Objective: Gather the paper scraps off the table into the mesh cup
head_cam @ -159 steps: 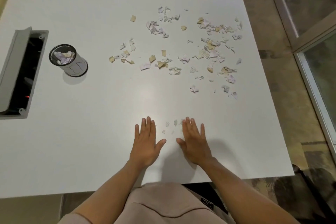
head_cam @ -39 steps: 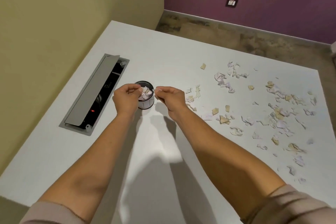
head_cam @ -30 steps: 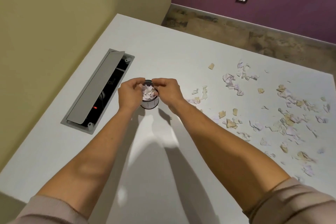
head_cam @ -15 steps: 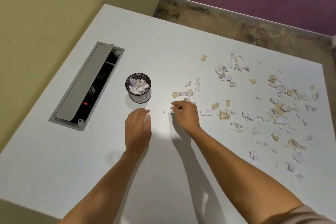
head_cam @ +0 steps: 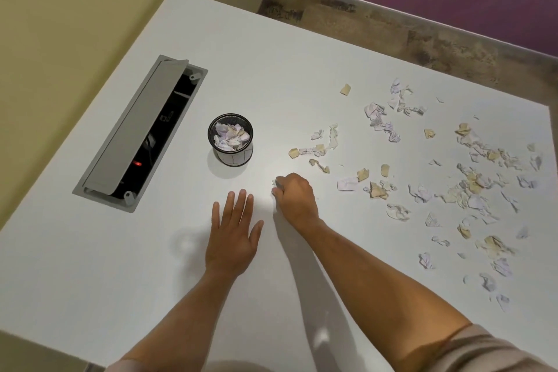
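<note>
Looking down from head height, two bare hands reach over one white worktop [head_cam: 271,48]. One black mesh cup [head_cam: 230,139] stands upright, partly filled with torn paper. Dozens of white and tan paper scraps [head_cam: 465,184] lie scattered across the worktop's right side, too many to count. One grey cable hatch [head_cam: 133,133] sits open at the left. A yellow wall, a purple wall and a mottled floor border the worktop. The left hand [head_cam: 234,235] lies flat, fingers spread, holding nothing, just below the cup. The right hand [head_cam: 297,196] is curled closed, pinching a small scrap [head_cam: 274,183] near the cup, left of the main scatter.
</note>
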`<state>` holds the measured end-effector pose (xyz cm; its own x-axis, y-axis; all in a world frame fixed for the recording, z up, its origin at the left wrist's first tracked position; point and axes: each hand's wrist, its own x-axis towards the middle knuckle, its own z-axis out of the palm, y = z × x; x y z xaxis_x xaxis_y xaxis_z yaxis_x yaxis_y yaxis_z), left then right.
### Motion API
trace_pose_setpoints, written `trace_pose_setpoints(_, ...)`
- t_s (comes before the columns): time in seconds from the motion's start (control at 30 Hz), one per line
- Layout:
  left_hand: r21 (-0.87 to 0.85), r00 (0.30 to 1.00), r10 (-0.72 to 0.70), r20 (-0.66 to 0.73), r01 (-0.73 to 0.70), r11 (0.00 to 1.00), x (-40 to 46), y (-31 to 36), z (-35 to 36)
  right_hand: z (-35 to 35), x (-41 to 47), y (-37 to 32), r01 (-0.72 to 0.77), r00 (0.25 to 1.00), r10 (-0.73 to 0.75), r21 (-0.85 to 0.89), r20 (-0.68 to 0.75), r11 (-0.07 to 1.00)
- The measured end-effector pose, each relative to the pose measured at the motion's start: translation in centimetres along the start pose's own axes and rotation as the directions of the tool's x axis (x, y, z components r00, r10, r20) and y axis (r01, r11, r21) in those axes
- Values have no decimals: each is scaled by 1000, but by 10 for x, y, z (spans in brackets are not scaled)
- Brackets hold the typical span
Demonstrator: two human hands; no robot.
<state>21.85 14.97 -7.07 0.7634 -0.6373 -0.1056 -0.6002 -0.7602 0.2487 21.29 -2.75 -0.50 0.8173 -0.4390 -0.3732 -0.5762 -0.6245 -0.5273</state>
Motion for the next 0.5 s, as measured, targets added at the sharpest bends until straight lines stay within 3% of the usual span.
trace_pose_setpoints(0.37, 6, 1000, -10, 3, 10, 1000, 0, 0, 0, 20, 11, 9, 159, 972, -190, -212, -137, 964)
trace_pose_setpoints(0.43, 14, 1000, -7, 5, 6, 1000, 0, 0, 0, 21, 12, 9, 153, 978, -175, -179, -117, 972)
trace_pose_setpoints(0.5, 19, 1000, -6, 7, 6, 1000, 0, 0, 0, 18, 13, 2, 89, 991, -91, -27, -93, 996)
